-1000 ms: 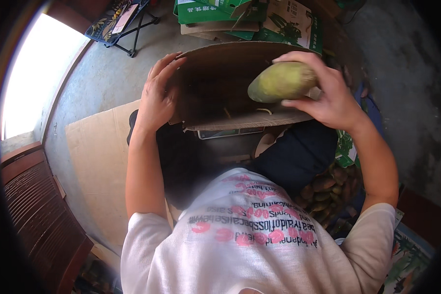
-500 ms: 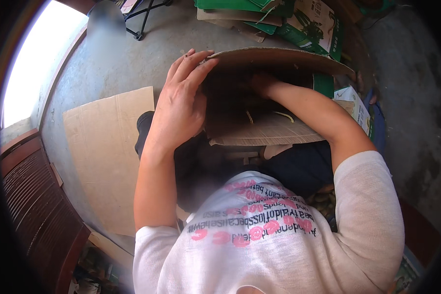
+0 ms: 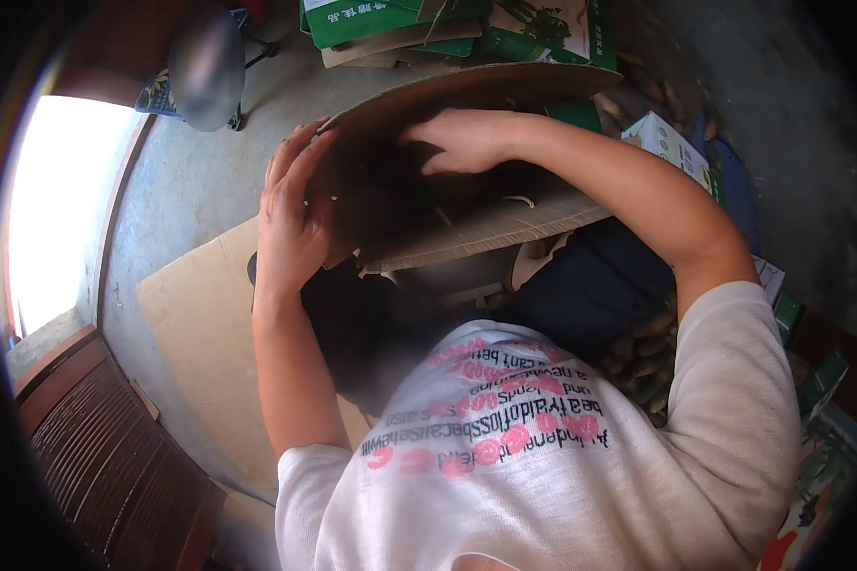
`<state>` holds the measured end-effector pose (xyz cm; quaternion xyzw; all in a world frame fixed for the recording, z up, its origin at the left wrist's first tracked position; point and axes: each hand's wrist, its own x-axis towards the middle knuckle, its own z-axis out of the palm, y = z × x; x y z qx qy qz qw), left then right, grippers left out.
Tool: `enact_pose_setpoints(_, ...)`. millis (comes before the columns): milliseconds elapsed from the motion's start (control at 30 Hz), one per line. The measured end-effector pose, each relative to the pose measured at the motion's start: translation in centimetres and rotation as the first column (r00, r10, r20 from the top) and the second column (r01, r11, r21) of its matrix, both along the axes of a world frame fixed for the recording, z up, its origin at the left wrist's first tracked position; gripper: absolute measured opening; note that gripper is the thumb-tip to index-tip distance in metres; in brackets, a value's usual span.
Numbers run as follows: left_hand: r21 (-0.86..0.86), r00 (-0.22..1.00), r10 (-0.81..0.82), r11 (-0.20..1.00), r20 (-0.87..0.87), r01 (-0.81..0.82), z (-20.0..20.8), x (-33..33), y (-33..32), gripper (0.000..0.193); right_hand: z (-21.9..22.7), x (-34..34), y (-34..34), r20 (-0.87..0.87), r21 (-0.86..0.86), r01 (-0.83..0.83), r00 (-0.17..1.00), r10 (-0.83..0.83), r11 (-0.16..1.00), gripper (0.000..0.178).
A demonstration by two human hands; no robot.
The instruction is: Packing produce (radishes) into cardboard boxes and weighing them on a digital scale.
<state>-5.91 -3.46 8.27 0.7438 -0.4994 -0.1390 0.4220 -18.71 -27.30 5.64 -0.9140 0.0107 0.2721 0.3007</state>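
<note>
An open cardboard box (image 3: pixel 490 233) lies over my legs, its dark inside facing me. My left hand (image 3: pixel 293 205) grips its left end, fingers hooked over the upper edge. Inside the opening is my right hand (image 3: pixel 467 141), with fingers apart and nothing visible in them; the fingertips fade into shadow, near the inner wall. A short yellow cord (image 3: pixel 520 201) pokes through the lower wall, and a second, dimmer piece shows to its left. What lies deeper in the box is too dark to see.
A flat cardboard sheet (image 3: pixel 195 295) lies on the floor at left, beside brown slatted furniture (image 3: pixel 115 457). Green printed cartons (image 3: pixel 381 24) are stacked beyond the box. A white carton (image 3: pixel 671 143) stands at right. Several roundish brownish things (image 3: pixel 642 371) are heaped by my right side.
My right hand has come out of the deep shadow and now shows with fingers apart. The whole view has shifted, so box and hands appear farther left. My left hand keeps its hold.
</note>
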Motion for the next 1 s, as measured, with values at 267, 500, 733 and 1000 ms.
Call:
enact_pose_setpoints(267, -0.026, 0.996, -0.05, 0.998, -0.072, 0.048, 0.0, -1.3, -0.3, 0.071, 15.0, -26.4, -1.6, 0.612, 0.635, 0.553, 0.066, -0.788, 0.54, 0.035)
enact_pose_setpoints(500, -0.016, 0.99, -0.131, 0.991, 0.044, 0.132, -1.8, -1.2, 0.1, 0.056, -5.9, -53.9, 4.6, 0.509, 0.506, 0.821, -0.532, -0.676, -0.265, 0.027)
enact_pose_setpoints(733, 0.011, 0.996, -0.071, 0.997, 0.055, 0.07, -3.3, -1.3, -0.7, 0.054, -25.4, -66.6, 24.1, -0.114, -0.406, 0.914, -0.025, -0.993, 0.024, 0.038)
enact_pose_setpoints(1000, -0.064, 0.887, -0.226, 0.96, 0.402, 0.274, -4.6, -1.0, -1.3, 0.045, -28.0, -71.7, 24.8, -0.233, -0.528, 0.831, -0.34, -0.911, -0.175, 0.037)
